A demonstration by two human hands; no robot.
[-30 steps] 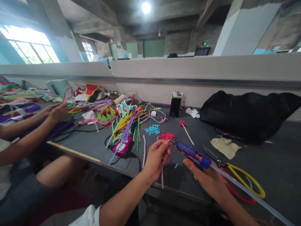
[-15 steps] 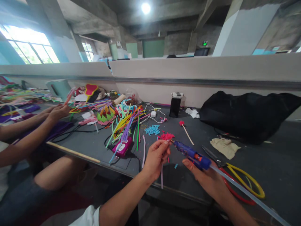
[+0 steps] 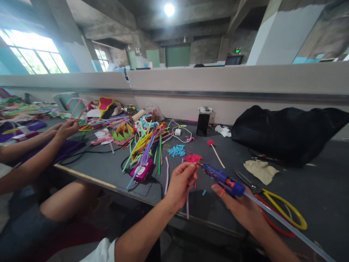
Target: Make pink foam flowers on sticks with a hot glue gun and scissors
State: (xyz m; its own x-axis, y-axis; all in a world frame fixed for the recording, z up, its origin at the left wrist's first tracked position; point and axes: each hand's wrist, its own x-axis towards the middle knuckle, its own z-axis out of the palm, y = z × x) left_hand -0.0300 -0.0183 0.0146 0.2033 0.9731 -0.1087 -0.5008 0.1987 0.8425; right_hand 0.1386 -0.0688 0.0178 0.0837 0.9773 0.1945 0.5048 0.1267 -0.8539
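My right hand (image 3: 240,205) is closed around a blue hot glue gun (image 3: 218,174), with a long clear glue stick (image 3: 283,218) running out of its back. The gun's nozzle points left, right at the fingertips of my left hand (image 3: 182,183). Those fingers are pinched on a lilac pipe cleaner (image 3: 187,205), whose lower end hangs beneath the hand; the upper end is hidden by the fingers. Just beyond the nozzle lies a pile of short pink pieces (image 3: 193,158). A pile of short blue pieces (image 3: 176,150) is to its left.
Scissors (image 3: 261,193) with red and yellow handles lie beside my right hand. A pink-topped stick (image 3: 217,154), a black bag (image 3: 286,134) and a dark bottle (image 3: 203,123) are behind. Pipe cleaners (image 3: 149,145) and a magenta box (image 3: 142,170) lie left, near a co-worker's hands (image 3: 65,129).
My hands and the glue gun stay almost still. At the left, the co-worker's hands shift slightly, and the pink strands they hold now arch over to the left.
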